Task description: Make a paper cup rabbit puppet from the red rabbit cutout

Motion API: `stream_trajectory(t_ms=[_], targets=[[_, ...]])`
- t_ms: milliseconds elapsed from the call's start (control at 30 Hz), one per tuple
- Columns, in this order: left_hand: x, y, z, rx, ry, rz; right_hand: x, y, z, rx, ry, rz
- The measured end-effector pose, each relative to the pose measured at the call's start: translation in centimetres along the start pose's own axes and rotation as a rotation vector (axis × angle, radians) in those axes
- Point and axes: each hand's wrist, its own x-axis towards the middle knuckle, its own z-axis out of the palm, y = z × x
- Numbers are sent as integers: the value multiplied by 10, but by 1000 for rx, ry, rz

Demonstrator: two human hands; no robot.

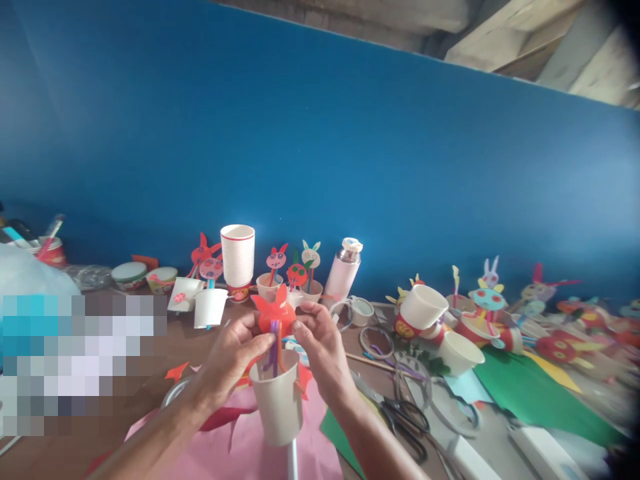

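In the head view, a red paper animal head [276, 316] with pointed ears stands above a white paper cup [277, 407]. Purple and orange strips [274, 347] run from behind the head down into the cup. My left hand [235, 360] pinches the head's left side, its thumb near the strips. On the other side, my right hand [323, 353] grips the right edge between thumb and fingers. A white straw [293, 460] sticks out below the cup. Pink paper [245, 447] lies under the cup, with red paper scraps [177, 371] to the left.
Finished cup puppets [210, 270], a tall stack of cups [238, 257] and a pink thermos [343, 273] line the back by a blue wall [320, 147]. Black-handled scissors [405, 417], tape rolls [376, 341] and green paper [540, 393] lie at right. A person's blurred-out part is left.
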Motion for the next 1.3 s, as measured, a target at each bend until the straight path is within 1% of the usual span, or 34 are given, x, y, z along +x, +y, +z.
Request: stream_trajectory(t_ms=[67, 200, 433, 600, 800, 933, 1033, 1300], targets=[[0, -1, -1, 9, -29, -9, 0, 1, 2, 45, -8, 11], [0, -2, 0, 3, -54, -35, -2, 3, 5, 44, 48, -18], [-4, -1, 8, -15, 22, -43, -5, 8, 9, -4, 101, -97], [-6, 1, 9, 16, 24, -20, -3, 9, 9, -36, 96, -68], [-8, 6, 11, 84, 78, -31, -1, 10, 6, -5, 77, -60], [-7, 4, 11, 89, 81, -30, -1, 10, 7, 7, 95, -49], [-7, 2, 11, 91, 92, -40, -1, 11, 7, 10, 113, -66], [-7, -1, 12, 67, 96, -51, 0, 17, 5, 10, 88, -73]])
